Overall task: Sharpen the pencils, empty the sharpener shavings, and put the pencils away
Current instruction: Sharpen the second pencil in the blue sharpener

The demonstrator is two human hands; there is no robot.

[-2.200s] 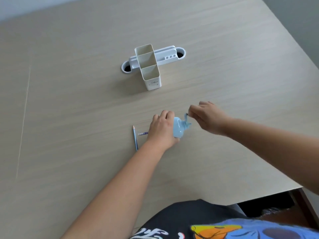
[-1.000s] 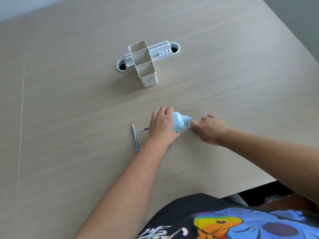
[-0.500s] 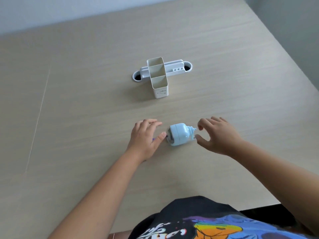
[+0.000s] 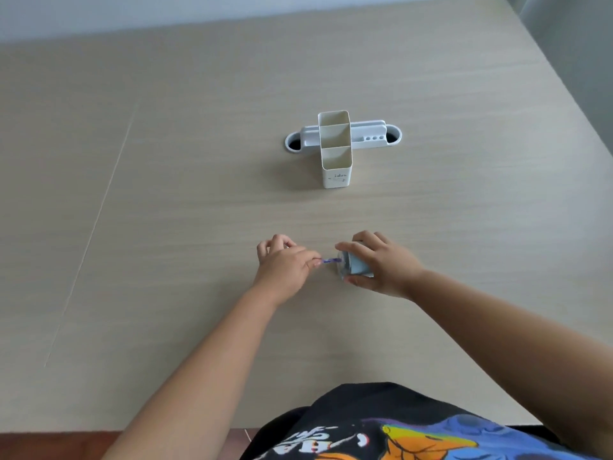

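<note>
Farther back on the wooden table [image 4: 166,194], the white desk organizer [image 4: 335,151] stands with its three upright compartments showing nothing inside. Nearer, the right hand [image 4: 384,263] wraps its fingers around the pale blue sharpener [image 4: 356,265] (lying on its side), while the left hand [image 4: 285,265] pinches a purple pencil [image 4: 329,260] whose tip meets the sharpener's face. Half a second ago both hands were spread open, clear of the sharpener.
</note>
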